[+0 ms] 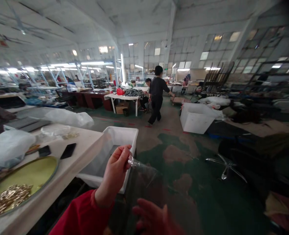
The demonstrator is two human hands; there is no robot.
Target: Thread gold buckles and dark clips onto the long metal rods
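Observation:
My left hand (117,166), in a red sleeve, is raised in front of me with thumb and fingers pinched on the edge of a clear plastic bag (144,171). The thin bag trails off to the right from the pinch. Low in the view, beneath the bag, my right hand (152,215) is blurred by motion, its fingers stretched out and apart. Nothing shows in it. Behind my left hand stands a white plastic bin (121,130).
To the left, a covered table (85,138) carries a yellow-green round tray (40,166) with gold-coloured metal pieces (10,197), two dark phones and clear plastic bags. A person (157,93) walks ahead near another white bin (195,119). A chair base (225,166) stands right.

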